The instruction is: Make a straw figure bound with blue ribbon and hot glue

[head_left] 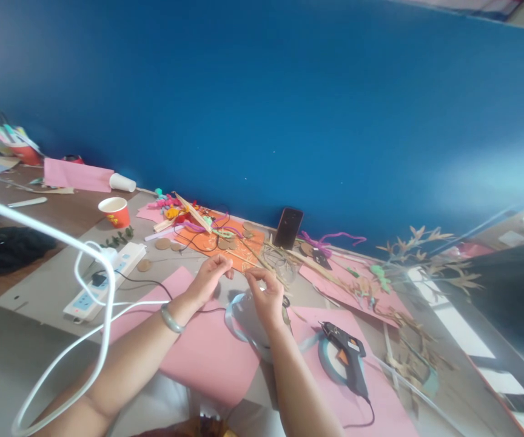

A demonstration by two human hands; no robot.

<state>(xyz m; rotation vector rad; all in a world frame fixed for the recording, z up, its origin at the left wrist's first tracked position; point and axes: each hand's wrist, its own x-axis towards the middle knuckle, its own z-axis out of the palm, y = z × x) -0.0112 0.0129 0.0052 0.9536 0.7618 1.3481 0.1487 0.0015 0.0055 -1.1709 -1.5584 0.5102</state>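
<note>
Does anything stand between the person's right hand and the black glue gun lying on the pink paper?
Nothing visible does. Between the right hand and the glue gun there is only a bare stretch of pink paper. The gun lies flat, to the lower right of the hand.

The one camera sits on the person's head and looks forward and down along both forearms, so the left hand (210,276) and right hand (266,297) lie close below it, near the middle of the view. It faces across the table (62,215) to the blue wall (289,91), which fills the upper half. The view is rolled, with the table's far edge sloping down to the right.
</note>
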